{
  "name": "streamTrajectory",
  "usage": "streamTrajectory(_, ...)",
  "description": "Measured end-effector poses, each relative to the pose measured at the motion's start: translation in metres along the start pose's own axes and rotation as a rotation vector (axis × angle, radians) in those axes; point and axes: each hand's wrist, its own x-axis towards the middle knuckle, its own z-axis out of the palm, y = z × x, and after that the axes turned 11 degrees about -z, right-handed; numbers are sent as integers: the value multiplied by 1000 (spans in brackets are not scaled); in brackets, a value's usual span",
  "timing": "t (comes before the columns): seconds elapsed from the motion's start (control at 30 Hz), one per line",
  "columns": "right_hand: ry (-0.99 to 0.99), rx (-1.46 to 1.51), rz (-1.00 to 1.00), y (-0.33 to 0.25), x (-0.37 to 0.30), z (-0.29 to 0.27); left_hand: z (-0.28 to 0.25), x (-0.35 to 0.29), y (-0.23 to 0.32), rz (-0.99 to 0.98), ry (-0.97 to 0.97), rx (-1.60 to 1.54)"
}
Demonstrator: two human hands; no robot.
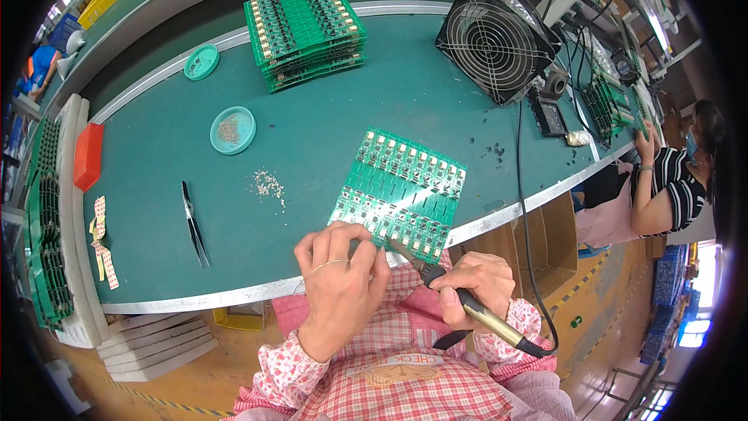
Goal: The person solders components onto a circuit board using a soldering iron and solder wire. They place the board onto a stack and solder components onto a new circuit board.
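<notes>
My right hand (480, 287) is wrapped round a soldering iron (491, 320) with a gold-coloured handle end and black cable. The iron's tip reaches the near edge of a green circuit board (401, 196), which lies tilted at the table's front edge with rows of small white and black parts. At the board's lower left corner, my left hand (343, 281) has its fingers curled together. A thin strand of solder wire (331, 262) loops over those fingers; its end is hidden among the fingertips.
Stacked circuit boards (304, 31) and a black fan (495, 47) stand at the back. Left lie tweezers (193, 222), loose small parts (269, 187), a turquoise dish (248, 136) and a red box (88, 157). A co-worker (662, 187) sits at right. The iron's cable (523, 210) crosses the table edge.
</notes>
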Motion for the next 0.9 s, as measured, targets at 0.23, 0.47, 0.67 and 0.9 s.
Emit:
streamTrajectory(0.23, -190, -136, -136, 0, 1, -6, 1, 0, -1, 4, 4, 15)
streamTrajectory(0.47, -259, -202, -217, -1, -1, -7, 0, -1, -2, 10, -6, -8)
streamTrajectory(0.67, -247, -107, -151, 0, 1, -13, -2, -1, -3, 4, -25, -34)
streamTrajectory(0.9, 130, 111, 321, -7, -2, -14, -2, 1, -1, 8, -20, -20)
